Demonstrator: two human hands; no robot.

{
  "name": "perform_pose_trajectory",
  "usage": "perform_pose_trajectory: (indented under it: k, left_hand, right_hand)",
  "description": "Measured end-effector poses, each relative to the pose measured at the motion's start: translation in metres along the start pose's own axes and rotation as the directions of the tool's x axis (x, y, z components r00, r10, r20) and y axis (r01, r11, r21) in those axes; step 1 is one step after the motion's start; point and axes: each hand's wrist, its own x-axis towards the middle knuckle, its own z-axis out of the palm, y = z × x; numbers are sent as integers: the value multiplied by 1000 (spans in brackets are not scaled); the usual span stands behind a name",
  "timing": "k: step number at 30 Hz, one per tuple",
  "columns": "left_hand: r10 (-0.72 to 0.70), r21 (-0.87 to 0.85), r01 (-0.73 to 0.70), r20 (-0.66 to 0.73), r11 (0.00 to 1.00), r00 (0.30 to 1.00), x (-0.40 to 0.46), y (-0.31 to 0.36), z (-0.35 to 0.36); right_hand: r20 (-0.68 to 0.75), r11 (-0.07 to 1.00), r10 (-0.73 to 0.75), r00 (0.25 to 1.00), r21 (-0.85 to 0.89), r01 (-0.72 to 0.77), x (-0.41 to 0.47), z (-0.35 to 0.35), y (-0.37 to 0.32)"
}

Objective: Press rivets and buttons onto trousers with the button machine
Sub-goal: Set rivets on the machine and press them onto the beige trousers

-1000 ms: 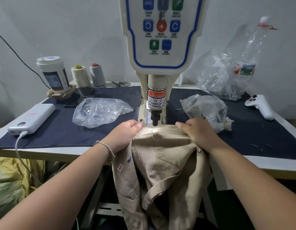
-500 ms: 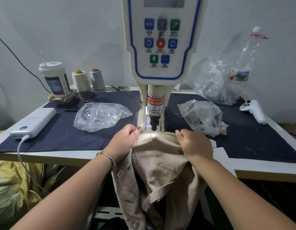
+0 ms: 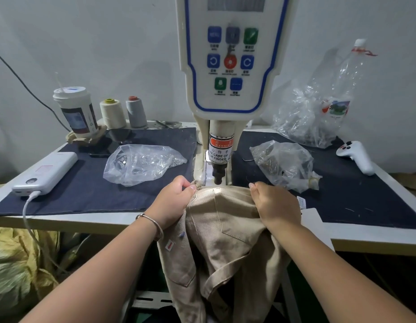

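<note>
Head view: left hand (image 3: 173, 201) and right hand (image 3: 275, 205) each grip the trousers (image 3: 228, 231), waistband stretched at 6 o'clock of the button machine (image 3: 228, 66) punch (image 3: 218, 176). Punch raised; no fitted fastener visible there, pressing judged pending.

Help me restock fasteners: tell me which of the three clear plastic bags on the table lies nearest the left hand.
The flat bag left of the button machine, just beyond the left hand. The other two bags sit right of the machine.
</note>
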Motion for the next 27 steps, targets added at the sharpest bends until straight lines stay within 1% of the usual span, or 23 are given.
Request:
perform_pose_trajectory:
  k: [7, 12, 15, 18, 21, 22, 23, 25, 26, 27]
  left_hand:
    - [9, 19, -9, 5, 1000, 1000, 0, 1, 0]
    - [16, 11, -16, -1, 1000, 1000, -1, 2, -1]
    - [13, 0, -13, 0, 1000, 1000, -2, 2, -1]
    - [17, 6, -17, -8, 1000, 1000, -3, 4, 0]
    - [53, -14, -54, -45, 998, 998, -8, 7, -1]
    - [73, -42, -76, -75, 996, 995, -10, 8, -2]
    - [92, -76, -100, -100, 992, 991, -12, 8, -4]
    - [118, -140, -135, -125, 981, 985, -17, 9, -9]
    - [123, -148, -141, -124, 979, 985, -19, 8, -11]
    - [121, -142, -136, -112, 980, 986, -22, 7, -13]
  right_hand:
    - [-26, 999, 18, 999, 29, -17, 1, 5, 3]
    - [-43, 999, 4, 999, 40, -2, 1, 3, 0]
    - [-28, 998, 21, 999, 55, -19, 0, 1, -2]
    - [-44, 998, 33, 998, 63, -30, -2, -4, -5]
    - [-112, 991, 84, 990, 109, -71, 0, -25, -15]
    - [-107, 982, 105, 989, 166, -86, 2, -37, -18]
    - [-67, 955, 134, 989, 276, -110, 2, -50, -20]
    - [104, 833, 172, 980, 516, -201, -2, -74, -23]
    - [224, 805, 158, 962, 535, -257, -8, -84, -25]
    - [346, 814, 130, 929, 499, -299, -15, -88, -27]
